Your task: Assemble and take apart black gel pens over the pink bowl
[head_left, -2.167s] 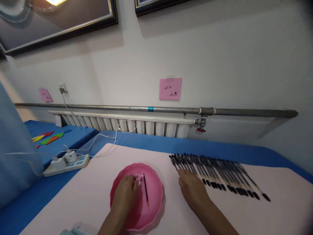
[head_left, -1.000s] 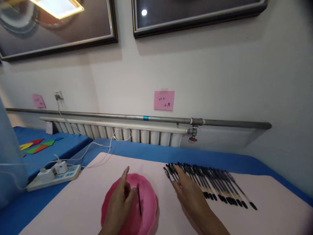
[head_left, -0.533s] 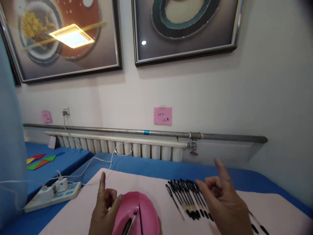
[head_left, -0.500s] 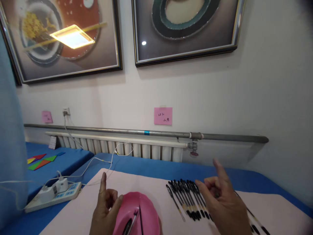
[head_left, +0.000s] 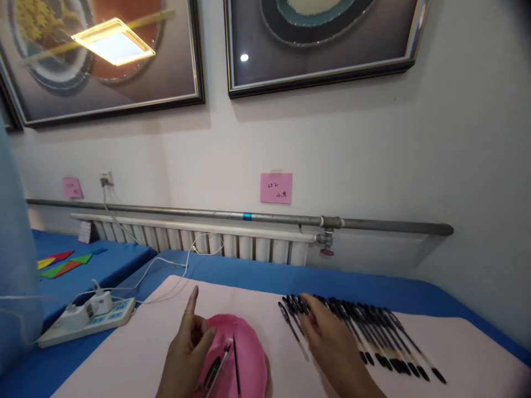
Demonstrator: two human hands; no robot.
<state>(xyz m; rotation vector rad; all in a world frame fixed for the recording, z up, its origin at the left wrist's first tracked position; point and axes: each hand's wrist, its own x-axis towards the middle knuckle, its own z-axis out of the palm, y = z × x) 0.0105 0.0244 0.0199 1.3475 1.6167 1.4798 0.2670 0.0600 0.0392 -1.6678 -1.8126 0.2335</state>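
Note:
A pink plate (head_left: pixel 254 342) lies on a pale pink mat (head_left: pixel 464 354) and holds a thin black refill (head_left: pixel 235 362) and a pen barrel (head_left: pixel 215 371). My left hand (head_left: pixel 186 351) rests at the plate's left rim. Its index finger is stretched up, the other fingers are loosely curled, and nothing is in it. To the right, several black pens (head_left: pixel 373 334) lie side by side in a row. One pen (head_left: pixel 292 331) lies slightly apart at the row's left end. My right hand (head_left: pixel 332 345) lies flat with fingers stretched over the left end of the row, touching those pens.
A white power strip (head_left: pixel 85 319) with plugs and white cables sits on the blue cloth (head_left: pixel 257 276) at the left. Coloured flat shapes (head_left: pixel 62 263) lie further left. A radiator (head_left: pixel 199 237), a pipe (head_left: pixel 373 224) and a pink note (head_left: pixel 276 188) are on the wall behind.
My right hand has come down from a raised, half-curled pose to lie flat on the pens. My left hand has tilted toward the plate. The view has dropped slightly.

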